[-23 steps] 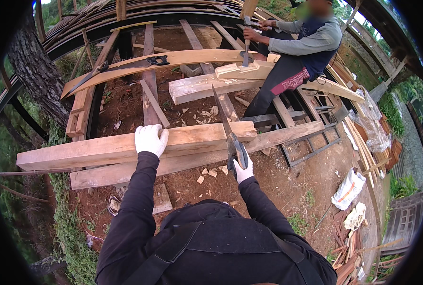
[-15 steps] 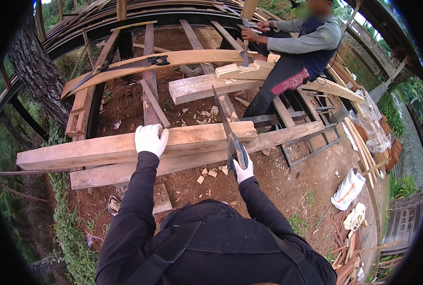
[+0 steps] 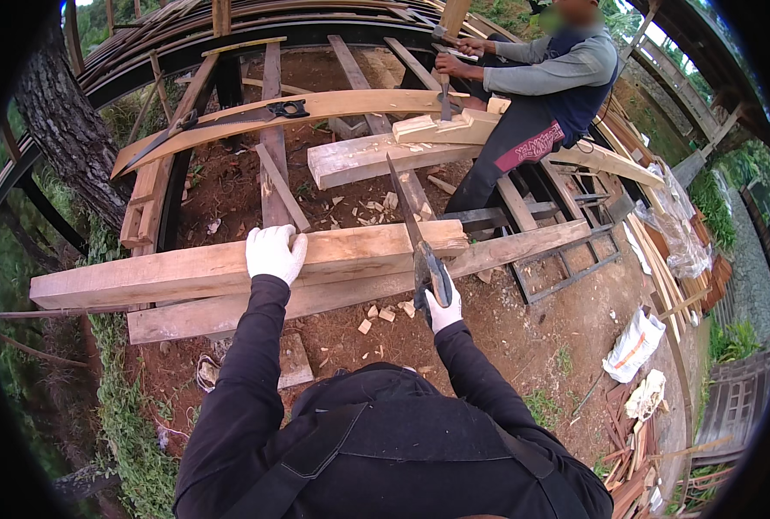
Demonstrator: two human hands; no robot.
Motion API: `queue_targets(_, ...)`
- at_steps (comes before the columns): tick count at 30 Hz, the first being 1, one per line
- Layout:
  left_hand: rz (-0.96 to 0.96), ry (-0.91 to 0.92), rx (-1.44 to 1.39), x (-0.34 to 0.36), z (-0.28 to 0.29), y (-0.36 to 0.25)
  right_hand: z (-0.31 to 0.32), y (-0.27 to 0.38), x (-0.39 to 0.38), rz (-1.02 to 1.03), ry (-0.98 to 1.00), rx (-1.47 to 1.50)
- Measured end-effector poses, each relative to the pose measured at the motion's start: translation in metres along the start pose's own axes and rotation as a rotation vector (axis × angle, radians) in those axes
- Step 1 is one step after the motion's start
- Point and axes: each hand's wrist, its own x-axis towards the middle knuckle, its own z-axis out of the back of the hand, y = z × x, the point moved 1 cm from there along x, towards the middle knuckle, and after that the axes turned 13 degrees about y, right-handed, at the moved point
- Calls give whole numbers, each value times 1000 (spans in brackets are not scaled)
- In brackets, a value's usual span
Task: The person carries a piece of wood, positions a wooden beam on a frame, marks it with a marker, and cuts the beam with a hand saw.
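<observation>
My left hand (image 3: 275, 253), in a white glove, presses down on a thick wooden beam (image 3: 160, 270) with its fingers curled over the top. Gripped by its handle, a handsaw (image 3: 407, 212) is in my right hand (image 3: 443, 310), also gloved. The blade crosses the beam near its right end and points away from me. Under and nearer than this beam lies a second long timber (image 3: 199, 317). Cut wood blocks (image 3: 386, 315) are scattered on the dirt below my right wrist.
Across from me a co-worker (image 3: 549, 82) holds a hammer and a chisel (image 3: 444, 102) against a notched timber (image 3: 463, 130). Another handsaw (image 3: 285, 110) lies on a curved plank (image 3: 350, 105). A tree trunk (image 3: 78, 121) stands left; a white sack (image 3: 634, 346) and a metal frame (image 3: 568, 268) are right.
The co-worker's hammer has shifted up slightly at the chisel. My hands, the handsaw and the beam look almost unchanged.
</observation>
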Motion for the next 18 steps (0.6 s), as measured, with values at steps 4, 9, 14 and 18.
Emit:
queue_targets(4, 0, -1, -4, 0, 0, 0, 0, 2, 1, 17, 12, -14)
queue_targets(9, 12, 20, -10, -1, 1, 1, 0, 9, 1, -17, 31, -8)
queue_targets(14, 12, 20, -5, 0, 1, -1, 0, 2, 1, -8, 9, 18)
queue_targets(18, 20, 33, -2, -1, 2, 0, 0, 8, 0, -23, 7, -36)
